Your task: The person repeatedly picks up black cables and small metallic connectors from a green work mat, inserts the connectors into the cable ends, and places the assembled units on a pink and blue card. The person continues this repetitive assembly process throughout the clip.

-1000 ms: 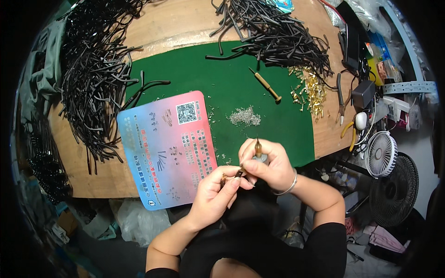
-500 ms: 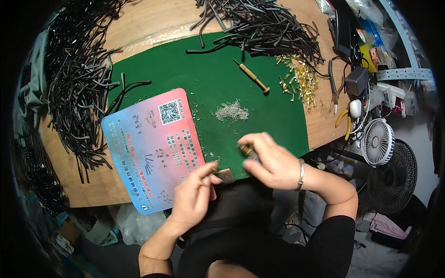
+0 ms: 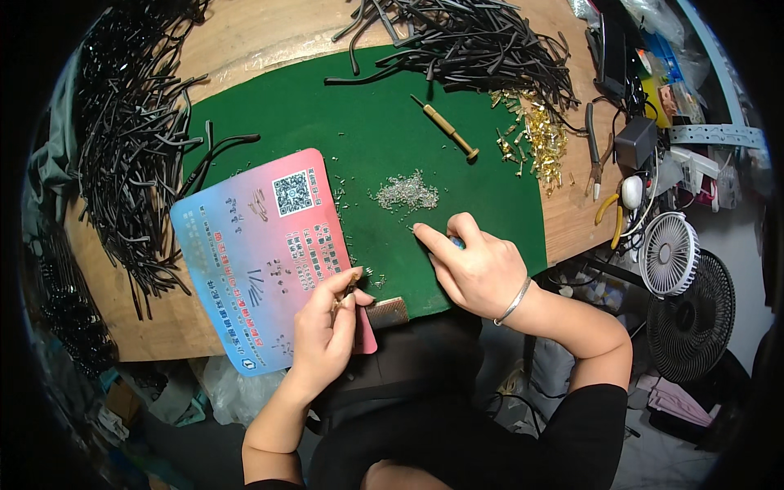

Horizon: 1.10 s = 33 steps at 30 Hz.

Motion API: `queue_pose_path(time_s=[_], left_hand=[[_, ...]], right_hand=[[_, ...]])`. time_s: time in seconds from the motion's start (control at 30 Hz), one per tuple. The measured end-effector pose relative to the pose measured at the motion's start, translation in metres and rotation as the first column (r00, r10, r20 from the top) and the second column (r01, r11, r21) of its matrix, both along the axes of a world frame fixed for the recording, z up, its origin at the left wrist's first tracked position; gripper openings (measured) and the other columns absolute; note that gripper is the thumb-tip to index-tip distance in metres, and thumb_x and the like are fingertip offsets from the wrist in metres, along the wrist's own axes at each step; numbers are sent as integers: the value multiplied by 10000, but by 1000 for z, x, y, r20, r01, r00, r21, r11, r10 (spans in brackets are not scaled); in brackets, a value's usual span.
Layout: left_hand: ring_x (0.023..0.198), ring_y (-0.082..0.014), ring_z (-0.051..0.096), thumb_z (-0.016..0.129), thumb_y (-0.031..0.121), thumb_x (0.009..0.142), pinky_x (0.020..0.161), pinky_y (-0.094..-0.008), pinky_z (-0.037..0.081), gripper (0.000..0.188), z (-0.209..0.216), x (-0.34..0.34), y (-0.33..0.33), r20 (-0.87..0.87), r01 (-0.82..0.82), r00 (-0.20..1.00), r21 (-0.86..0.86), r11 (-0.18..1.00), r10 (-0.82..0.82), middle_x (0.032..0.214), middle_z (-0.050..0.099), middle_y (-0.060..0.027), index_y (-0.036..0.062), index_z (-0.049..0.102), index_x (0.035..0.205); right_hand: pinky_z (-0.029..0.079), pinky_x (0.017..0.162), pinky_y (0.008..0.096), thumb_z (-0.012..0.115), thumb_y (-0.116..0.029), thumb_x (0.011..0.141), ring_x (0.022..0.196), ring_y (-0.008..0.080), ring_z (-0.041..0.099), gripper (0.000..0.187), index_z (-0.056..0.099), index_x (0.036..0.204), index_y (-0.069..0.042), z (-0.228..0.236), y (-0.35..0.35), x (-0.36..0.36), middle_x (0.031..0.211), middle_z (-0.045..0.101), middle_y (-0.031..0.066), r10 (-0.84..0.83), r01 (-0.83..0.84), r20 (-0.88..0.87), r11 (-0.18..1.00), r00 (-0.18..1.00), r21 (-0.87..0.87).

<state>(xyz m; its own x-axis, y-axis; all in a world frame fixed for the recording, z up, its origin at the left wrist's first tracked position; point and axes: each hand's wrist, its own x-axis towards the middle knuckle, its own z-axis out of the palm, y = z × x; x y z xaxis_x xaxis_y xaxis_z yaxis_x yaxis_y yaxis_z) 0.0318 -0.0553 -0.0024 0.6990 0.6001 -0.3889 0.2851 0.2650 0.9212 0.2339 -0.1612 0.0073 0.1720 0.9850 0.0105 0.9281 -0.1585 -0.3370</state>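
A: Left hand point(image 3: 322, 331) pinches a small brass part point(image 3: 346, 290), fingers closed on it, over the near edge of the green mat point(image 3: 327, 122), beside the pink-blue card point(image 3: 261, 253). Its long axis looks to run from near-left to far-right, tip toward the screw pile point(image 3: 406, 192); too small to be sure.

B: Right hand point(image 3: 478, 269)?

A: Index fingertip point(image 3: 420, 232) presses the mat just short of the pile, other fingers curled round a blue-tipped tool point(image 3: 456, 242), mostly hidden. My read: single out one screw and keep the brass part steady and close.
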Motion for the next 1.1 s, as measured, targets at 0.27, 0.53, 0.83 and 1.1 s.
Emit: queue_pose_path(time_s=[0.27,0.53,0.83,1.1], left_hand=[[852,-146,620,423,-44,894,763,-257,482,277,5,-3,-2,-12,5,1000,124,992,-3,908,637,-120,-56,500,1160],[872,-180,638,444,-52,859,769,-280,493,298,-5,1,-3,-38,-23,999,186,982,30,982,637,-143,-42,517,1148],[850,-270,648,481,-66,803,743,-326,512,347,-13,5,-10,-70,-16,996,506,862,59,980,630,-179,-30,529,1145],[775,-264,656,484,-79,781,682,-327,522,381,-10,10,-11,-111,22,992,608,794,57,910,637,-170,-21,530,1154]], right_hand=[[494,457,334,633,-108,708,550,203,556,476,532,1172,-138,2,4,-2,876,460,96,9,-7,27,998,1000,-55],[513,606,373,552,-88,834,685,281,587,344,531,1176,-121,32,14,-29,886,486,122,-66,-106,-607,964,792,-242],[511,573,368,537,-139,862,617,286,559,307,509,1168,-133,24,26,-38,881,467,128,-2,-171,-585,955,811,-241],[460,480,273,469,-130,901,514,130,520,306,483,1195,-47,24,45,-26,767,530,59,-427,-215,-840,834,335,-509]])
